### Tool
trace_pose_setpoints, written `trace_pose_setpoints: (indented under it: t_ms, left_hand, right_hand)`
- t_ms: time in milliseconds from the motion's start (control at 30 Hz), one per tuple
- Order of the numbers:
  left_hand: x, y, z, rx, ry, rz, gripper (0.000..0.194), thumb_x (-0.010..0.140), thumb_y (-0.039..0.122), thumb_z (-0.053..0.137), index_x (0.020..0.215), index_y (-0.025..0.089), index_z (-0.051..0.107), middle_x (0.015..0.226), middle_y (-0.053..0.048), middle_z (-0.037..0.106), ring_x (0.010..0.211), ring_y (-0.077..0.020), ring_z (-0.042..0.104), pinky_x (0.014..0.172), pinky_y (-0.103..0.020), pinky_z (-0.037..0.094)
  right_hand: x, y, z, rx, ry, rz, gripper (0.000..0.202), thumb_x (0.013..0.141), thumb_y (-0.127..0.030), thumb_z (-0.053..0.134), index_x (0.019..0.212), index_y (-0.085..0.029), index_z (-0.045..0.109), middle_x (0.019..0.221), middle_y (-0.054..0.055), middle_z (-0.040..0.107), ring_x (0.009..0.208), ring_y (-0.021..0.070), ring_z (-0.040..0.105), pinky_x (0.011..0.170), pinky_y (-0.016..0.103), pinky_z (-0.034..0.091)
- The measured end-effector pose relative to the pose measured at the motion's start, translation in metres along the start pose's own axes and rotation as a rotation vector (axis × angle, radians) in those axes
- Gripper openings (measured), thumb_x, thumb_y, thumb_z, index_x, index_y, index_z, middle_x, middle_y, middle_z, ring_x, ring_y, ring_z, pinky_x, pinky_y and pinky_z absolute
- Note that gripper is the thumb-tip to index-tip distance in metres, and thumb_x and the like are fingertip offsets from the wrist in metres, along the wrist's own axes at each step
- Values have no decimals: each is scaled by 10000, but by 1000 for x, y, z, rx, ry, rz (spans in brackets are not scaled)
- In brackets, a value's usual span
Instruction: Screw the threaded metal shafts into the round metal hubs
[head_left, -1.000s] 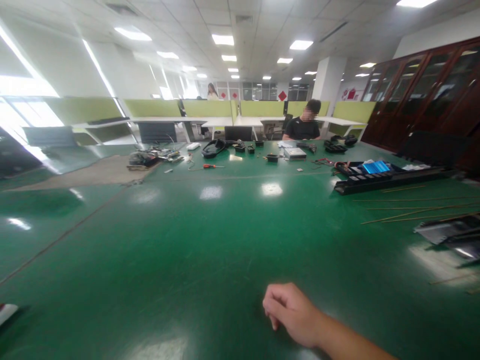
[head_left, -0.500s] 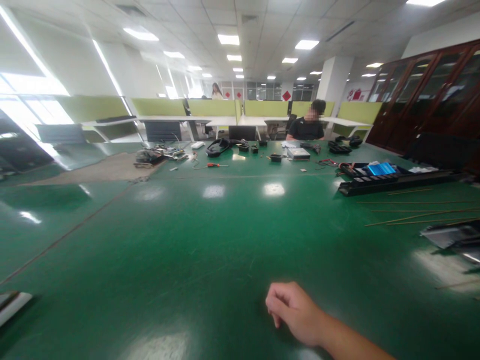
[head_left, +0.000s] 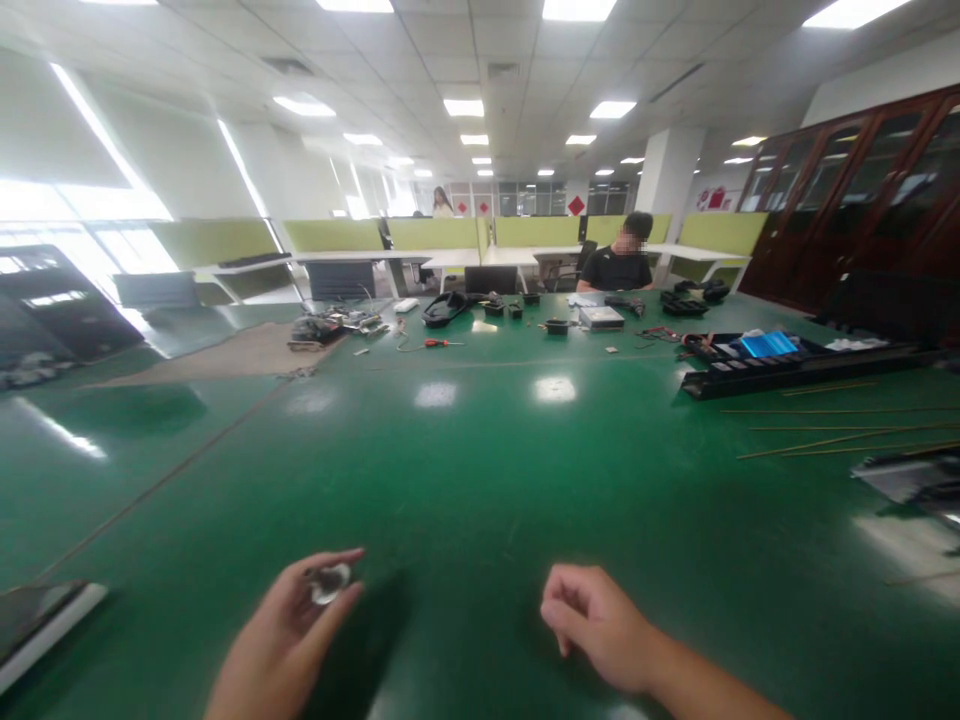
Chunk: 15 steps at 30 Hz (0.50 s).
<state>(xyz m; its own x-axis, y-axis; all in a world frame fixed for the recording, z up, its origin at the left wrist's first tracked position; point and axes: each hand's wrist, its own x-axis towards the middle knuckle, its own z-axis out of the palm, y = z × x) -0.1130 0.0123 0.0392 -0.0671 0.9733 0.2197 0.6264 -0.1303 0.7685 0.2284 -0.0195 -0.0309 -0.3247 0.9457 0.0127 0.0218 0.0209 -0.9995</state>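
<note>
My left hand is over the near part of the green table, its thumb and fingers curved round a small, round, shiny clear object. The object is blurred and partly covered by the fingers, so its kind is unclear. To the right, my right hand is low over the tabletop with its fingers curled in and the thumb near the index finger. Nothing shows in the hollow of that hand.
The green table stretches forward. At its far side are a red screwdriver, a white box and black parts. A black tray and thin sticks lie right. A flat white-edged thing is near left. A person sits opposite.
My left hand has come into view at the lower left with the round clear object. My right hand keeps its curled shape. The view has tilted up slightly and shifted left.
</note>
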Motion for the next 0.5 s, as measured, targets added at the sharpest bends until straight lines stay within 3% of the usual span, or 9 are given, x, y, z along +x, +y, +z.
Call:
trace_pose_setpoints:
  t_ms: [100,167,233,300,400,500]
  left_hand:
    - [8,42,49,-129,-313,64,366,853,478,666,1113,222,653,1117,-61,718,1007,-239,700,941,-345,565]
    - [5,66,81,-135,-468,168,251,867,339,662,1098,242,665,1100,-38,717,1037,-221,677,956,-324,540]
    - [1,78,106,-77,-587,273,238,875,268,663,1113,263,674,1101,-29,714,1035,-215,661,956,-318,523]
    - [-1,75,124,-38,-649,381,280,905,261,649,1184,286,656,1147,-35,702,1051,-216,649,967,-319,513]
    - [-1,53,137,-32,-679,501,352,938,281,624,1288,317,605,1227,-46,678,1113,-224,631,1015,-336,492]
    - [1,37,139,-52,-667,462,440,924,279,641,1354,319,552,1268,-60,659,1152,-233,619,1043,-355,475]
  right_hand:
    - [0,0,-4,17,74,-26,152,885,-291,641,812,-183,562,577,-52,533,512,117,478,538,233,361]
    - [1,1,-7,18,145,-48,105,872,-246,646,883,-188,560,601,-60,529,536,120,490,562,237,375]
    - [3,2,-10,12,208,-57,122,869,-208,628,964,-192,553,643,-61,524,575,125,505,585,241,387]
    - [5,4,-12,-12,252,-57,190,870,-180,601,1050,-196,543,719,-44,547,629,133,528,605,244,401]
    - [7,5,-11,-96,262,-63,318,840,-107,572,1140,-207,533,846,-11,600,700,139,564,647,251,427]
    - [6,4,-9,-181,239,-54,432,762,-22,556,1146,-221,542,879,-11,620,704,133,575,666,248,442]
